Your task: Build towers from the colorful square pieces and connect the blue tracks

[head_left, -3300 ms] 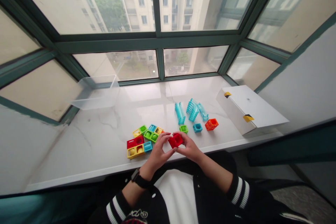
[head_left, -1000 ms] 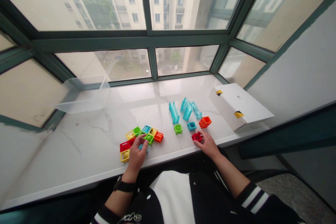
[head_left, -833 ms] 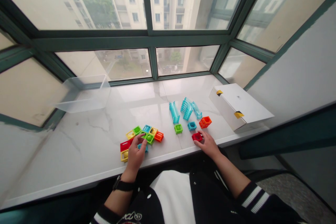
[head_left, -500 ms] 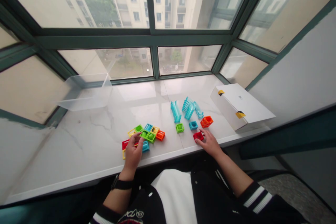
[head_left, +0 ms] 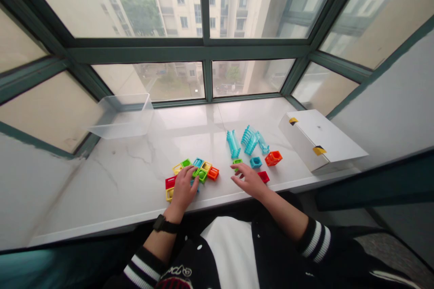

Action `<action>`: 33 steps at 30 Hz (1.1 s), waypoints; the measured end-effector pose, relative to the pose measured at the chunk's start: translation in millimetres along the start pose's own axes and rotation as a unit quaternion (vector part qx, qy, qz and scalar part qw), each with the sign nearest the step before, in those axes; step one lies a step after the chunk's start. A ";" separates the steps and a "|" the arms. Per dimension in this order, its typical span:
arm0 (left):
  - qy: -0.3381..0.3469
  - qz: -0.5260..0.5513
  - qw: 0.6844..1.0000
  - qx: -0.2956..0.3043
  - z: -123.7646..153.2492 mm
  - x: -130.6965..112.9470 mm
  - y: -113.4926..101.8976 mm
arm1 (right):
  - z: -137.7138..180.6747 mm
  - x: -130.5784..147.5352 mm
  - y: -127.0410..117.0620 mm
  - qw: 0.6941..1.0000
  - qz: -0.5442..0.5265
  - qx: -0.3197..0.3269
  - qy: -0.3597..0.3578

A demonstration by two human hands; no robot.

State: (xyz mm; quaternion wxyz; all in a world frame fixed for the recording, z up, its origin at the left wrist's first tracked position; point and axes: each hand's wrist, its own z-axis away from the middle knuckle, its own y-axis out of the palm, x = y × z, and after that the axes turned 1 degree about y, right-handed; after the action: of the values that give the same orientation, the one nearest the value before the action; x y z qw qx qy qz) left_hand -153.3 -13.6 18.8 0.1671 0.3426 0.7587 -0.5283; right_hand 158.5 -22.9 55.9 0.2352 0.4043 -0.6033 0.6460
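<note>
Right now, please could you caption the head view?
Left hand over coloured plastic blocks, right hand near a red block, marble windowsill.

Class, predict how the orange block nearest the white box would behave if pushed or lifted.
The orange block has open sides, so probably feels light for its size. Flat faces suggest sliding or tipping, not rolling. Thick walls look stiff.
</note>
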 end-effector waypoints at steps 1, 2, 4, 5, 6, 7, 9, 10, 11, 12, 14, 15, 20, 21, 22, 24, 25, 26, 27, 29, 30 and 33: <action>0.022 -0.010 0.999 0.028 -2.8 -2.2 6.8 | -8.5 3.3 13.0 0.999 0.026 0.028 0.015; 0.039 -0.020 0.998 0.049 -5.2 -3.8 13.5 | -16.5 6.3 26.2 0.996 0.057 0.055 0.027; 0.062 -0.040 0.994 0.074 -8.4 -4.8 24.9 | -30.6 11.7 50.7 0.990 0.111 0.084 0.036; 0.067 -0.049 0.993 0.079 -9.1 -4.3 29.1 | -36.0 14.1 61.2 0.986 0.134 0.090 0.038; 0.068 -0.058 0.993 0.082 -9.2 -3.3 32.1 | -40.3 16.1 70.1 0.983 0.151 0.093 0.045; 0.068 -0.066 0.992 0.083 -8.9 -2.1 33.9 | -43.4 17.7 77.3 0.981 0.164 0.093 0.053; 0.071 -0.078 0.991 0.082 -7.3 0.1 34.8 | -46.1 19.5 86.4 0.978 0.178 0.091 0.065; 0.073 -0.082 0.991 0.081 -6.3 0.9 34.3 | -46.1 19.7 88.6 0.977 0.182 0.090 0.067; 0.078 -0.085 0.990 0.082 -5.4 1.3 33.7 | -45.5 19.6 89.6 0.977 0.183 0.088 0.067; 0.082 -0.088 0.989 0.082 -4.6 1.4 33.0 | -44.7 19.4 89.7 0.977 0.183 0.088 0.065; 0.088 -0.096 0.988 0.083 -3.8 0.9 32.1 | -42.8 18.5 88.0 0.978 0.180 0.090 0.062; 0.091 -0.102 0.987 0.083 -3.7 0.4 32.0 | -41.9 18.1 86.8 0.978 0.178 0.090 0.061; 0.090 -0.118 0.986 0.079 -4.2 -2.8 32.4 | -38.7 14.4 79.4 0.982 0.159 0.082 0.060; 0.089 -0.116 0.986 0.078 -4.1 -3.6 32.2 | -37.9 13.1 77.1 0.985 0.143 0.080 0.061; 0.087 -0.113 0.987 0.077 -4.0 -4.5 31.9 | -37.0 11.6 74.2 0.988 0.120 0.078 0.063; 0.084 -0.110 0.987 0.078 -3.8 -5.8 30.8 | -34.9 8.6 66.6 0.994 0.052 0.073 0.069; 0.082 -0.109 0.988 0.079 -4.0 -6.2 30.2 | -33.7 7.2 61.7 0.995 0.010 0.070 0.072; 0.080 -0.107 0.988 0.081 -4.6 -6.4 29.5 | -32.3 6.0 56.3 0.994 -0.037 0.066 0.076; 0.076 -0.102 0.988 0.083 -5.4 -6.4 28.7 | -30.7 5.1 50.4 0.991 -0.088 0.063 0.082; 0.063 -0.083 0.991 0.087 -7.8 -6.9 27.0 | -26.8 4.4 38.0 0.970 -0.209 0.071 0.102; 0.054 -0.068 0.993 0.085 -9.2 -7.8 26.0 | -24.6 4.6 31.9 0.952 -0.273 0.082 0.115; 0.023 0.014 0.997 0.072 -11.9 -16.4 22.8 | -16.9 6.8 16.1 0.886 -0.429 0.107 0.142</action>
State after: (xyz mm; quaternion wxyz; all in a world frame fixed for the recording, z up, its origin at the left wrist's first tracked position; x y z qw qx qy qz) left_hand -124.5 -3.6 17.8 0.1322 0.3760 0.7177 -0.5710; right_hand 137.9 -10.4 52.8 0.5277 0.5504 -0.2583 0.5932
